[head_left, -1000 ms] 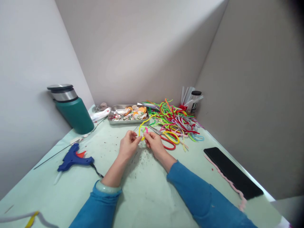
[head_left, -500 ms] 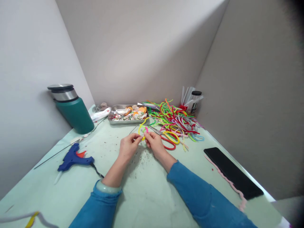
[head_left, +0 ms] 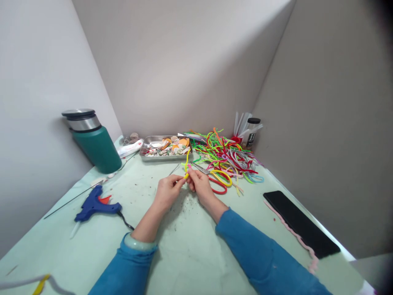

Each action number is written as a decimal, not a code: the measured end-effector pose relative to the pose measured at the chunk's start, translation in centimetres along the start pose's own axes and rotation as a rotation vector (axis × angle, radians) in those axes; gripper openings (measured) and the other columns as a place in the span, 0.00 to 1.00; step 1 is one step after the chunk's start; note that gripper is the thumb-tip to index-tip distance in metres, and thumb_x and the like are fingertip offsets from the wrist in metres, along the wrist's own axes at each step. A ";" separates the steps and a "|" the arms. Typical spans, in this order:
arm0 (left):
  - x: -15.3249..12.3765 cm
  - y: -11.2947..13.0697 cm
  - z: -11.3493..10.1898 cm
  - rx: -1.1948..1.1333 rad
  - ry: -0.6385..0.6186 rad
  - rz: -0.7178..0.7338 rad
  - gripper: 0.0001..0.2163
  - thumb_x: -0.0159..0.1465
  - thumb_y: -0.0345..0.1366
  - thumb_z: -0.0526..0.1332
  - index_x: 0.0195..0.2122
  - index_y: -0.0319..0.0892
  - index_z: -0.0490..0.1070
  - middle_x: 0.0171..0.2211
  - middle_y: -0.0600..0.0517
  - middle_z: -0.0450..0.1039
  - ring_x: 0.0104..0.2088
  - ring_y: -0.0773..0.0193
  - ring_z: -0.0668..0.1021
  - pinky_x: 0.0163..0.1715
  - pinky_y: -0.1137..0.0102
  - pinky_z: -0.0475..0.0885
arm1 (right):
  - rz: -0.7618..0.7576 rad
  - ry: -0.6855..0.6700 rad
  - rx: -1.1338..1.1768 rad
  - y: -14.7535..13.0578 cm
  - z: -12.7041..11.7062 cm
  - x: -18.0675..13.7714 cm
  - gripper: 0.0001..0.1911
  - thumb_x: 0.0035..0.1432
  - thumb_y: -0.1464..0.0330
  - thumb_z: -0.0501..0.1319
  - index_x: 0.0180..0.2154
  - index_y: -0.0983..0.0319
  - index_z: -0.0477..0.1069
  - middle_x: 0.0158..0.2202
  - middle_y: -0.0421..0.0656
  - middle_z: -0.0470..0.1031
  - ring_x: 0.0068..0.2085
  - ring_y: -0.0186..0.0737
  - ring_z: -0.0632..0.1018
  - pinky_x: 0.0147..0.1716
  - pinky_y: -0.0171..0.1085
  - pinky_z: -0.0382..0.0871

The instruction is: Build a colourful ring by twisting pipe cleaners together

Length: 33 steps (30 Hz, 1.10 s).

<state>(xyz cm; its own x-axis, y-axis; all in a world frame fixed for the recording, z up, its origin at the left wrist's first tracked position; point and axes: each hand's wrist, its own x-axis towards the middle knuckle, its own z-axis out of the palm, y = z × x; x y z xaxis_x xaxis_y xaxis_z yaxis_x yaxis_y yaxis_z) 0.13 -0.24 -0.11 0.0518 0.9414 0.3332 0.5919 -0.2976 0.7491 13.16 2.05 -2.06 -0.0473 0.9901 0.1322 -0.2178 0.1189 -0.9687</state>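
Near the middle of the table, my left hand pinches a yellow pipe cleaner between thumb and fingertips. Its free end stands up above my fingers. Close against it, my right hand is closed on the same yellow pipe cleaner, and a bit of pink pipe cleaner shows at its fingertips. How the two strands join is hidden by my fingers. Scissors with red and yellow handles lie just right of my right hand.
Behind lie a metal tray of small pieces and a heap of coloured pipe cleaners. At left are a green bottle and a blue glue gun. A black phone lies right, beside a pink strand.
The yellow pipe cleaner's free end has swung from a curve on the left to nearly upright. My left hand has shifted slightly right; my right hand has barely moved.
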 end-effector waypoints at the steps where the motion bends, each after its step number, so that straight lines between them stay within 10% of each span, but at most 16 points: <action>1: 0.0 0.0 -0.1 -0.008 0.023 -0.008 0.12 0.58 0.40 0.56 0.32 0.40 0.77 0.28 0.51 0.77 0.26 0.67 0.74 0.28 0.75 0.64 | 0.006 0.005 0.019 0.0 0.0 0.0 0.21 0.52 0.51 0.56 0.24 0.63 0.65 0.18 0.36 0.66 0.14 0.25 0.61 0.12 0.28 0.50; 12: 0.1 0.0 -0.6 -0.076 0.143 -0.039 0.13 0.58 0.41 0.56 0.32 0.39 0.76 0.28 0.51 0.77 0.29 0.65 0.75 0.31 0.75 0.66 | -0.126 -0.236 -0.255 0.2 0.5 -1.3 0.08 0.54 0.65 0.55 0.33 0.60 0.70 0.25 0.38 0.71 0.19 0.29 0.66 0.18 0.29 0.58; 33: -0.1 -0.2 -0.3 0.208 0.146 0.002 0.12 0.60 0.36 0.52 0.36 0.42 0.76 0.29 0.50 0.77 0.28 0.65 0.76 0.29 0.74 0.65 | -0.137 0.007 0.045 -0.6 0.6 -0.6 0.09 0.50 0.64 0.59 0.34 0.61 0.67 0.25 0.37 0.69 0.22 0.30 0.68 0.18 0.29 0.59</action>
<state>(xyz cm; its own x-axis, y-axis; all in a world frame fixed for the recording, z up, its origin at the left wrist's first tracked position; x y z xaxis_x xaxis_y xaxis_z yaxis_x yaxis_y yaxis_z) -0.25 -0.33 -0.11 -0.0543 0.9036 0.4250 0.7457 -0.2464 0.6191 12.70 1.34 -1.47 -0.0077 0.9654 0.2608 -0.2654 0.2494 -0.9313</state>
